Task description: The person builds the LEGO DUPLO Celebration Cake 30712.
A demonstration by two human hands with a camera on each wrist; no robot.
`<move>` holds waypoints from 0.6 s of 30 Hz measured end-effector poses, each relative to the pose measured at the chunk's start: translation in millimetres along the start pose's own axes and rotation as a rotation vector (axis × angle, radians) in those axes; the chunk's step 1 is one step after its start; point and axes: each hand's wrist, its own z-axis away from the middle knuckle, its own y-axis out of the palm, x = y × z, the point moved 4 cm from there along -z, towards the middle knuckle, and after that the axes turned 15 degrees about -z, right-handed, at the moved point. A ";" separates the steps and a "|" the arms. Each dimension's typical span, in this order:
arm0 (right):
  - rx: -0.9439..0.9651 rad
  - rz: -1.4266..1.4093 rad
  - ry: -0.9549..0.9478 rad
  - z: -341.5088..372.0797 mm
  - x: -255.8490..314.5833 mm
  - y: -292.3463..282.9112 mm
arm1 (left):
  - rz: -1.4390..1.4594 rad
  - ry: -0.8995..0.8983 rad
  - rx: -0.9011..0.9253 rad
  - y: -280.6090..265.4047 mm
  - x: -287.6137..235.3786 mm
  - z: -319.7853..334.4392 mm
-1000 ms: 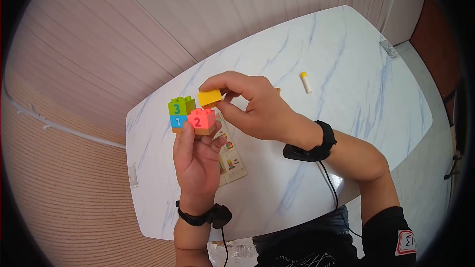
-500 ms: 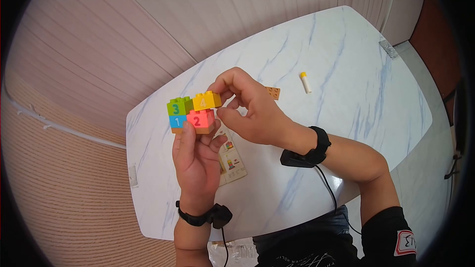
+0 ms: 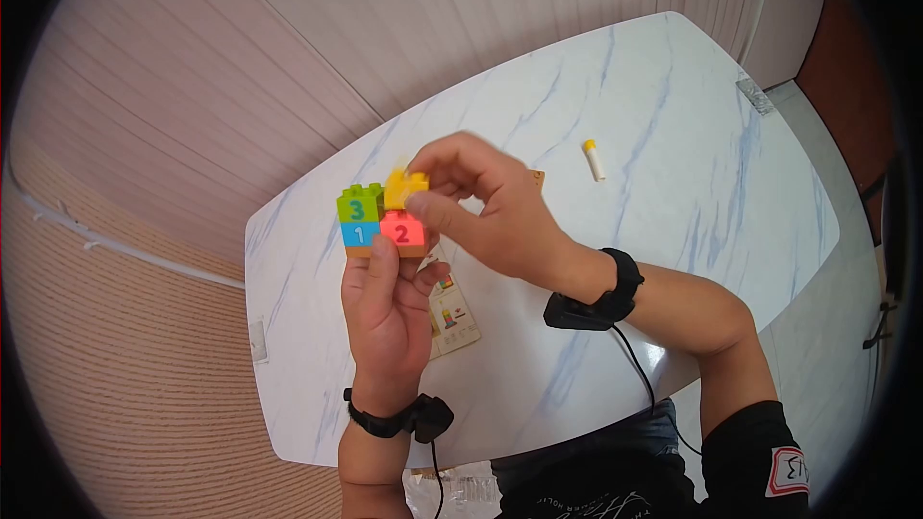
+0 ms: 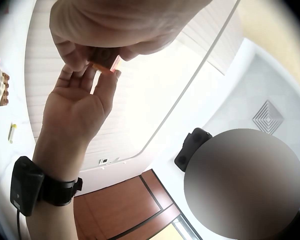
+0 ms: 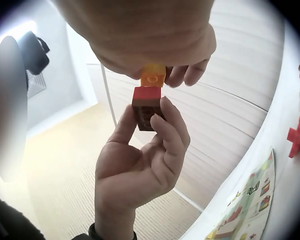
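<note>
My left hand (image 3: 389, 327) grips a small stack of toy bricks by its brown base (image 3: 361, 252). On that base sit a blue brick (image 3: 359, 234) marked 1 and a pink brick (image 3: 404, 232) marked 2, side by side. A green brick (image 3: 360, 204) marked 3 tops the blue one. Between thumb and fingers, my right hand (image 3: 510, 211) pinches a yellow brick (image 3: 398, 194), blurred, beside the green one. The right wrist view has the yellow brick (image 5: 153, 78) tilted close over the pink brick's end (image 5: 147, 93), its hollow underside partly showing.
A printed picture sheet (image 3: 457, 327) lies on the marbled table (image 3: 538, 346) beneath my hands. Part of a brown studded piece (image 3: 538, 177) shows behind my right hand. Farther right lies a white tube with a yellow cap (image 3: 595, 161). A red piece (image 5: 296, 137) appears at the right wrist view's edge.
The yellow brick first came over the pink one with its 4 facing the camera, then tipped and blurred in my right fingers. My left hand has shifted slightly right with the stack.
</note>
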 end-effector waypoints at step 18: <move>0.208 0.471 -0.295 8.3 4.8 4.1 | -0.074 0.039 0.002 -1.2 2.0 -0.3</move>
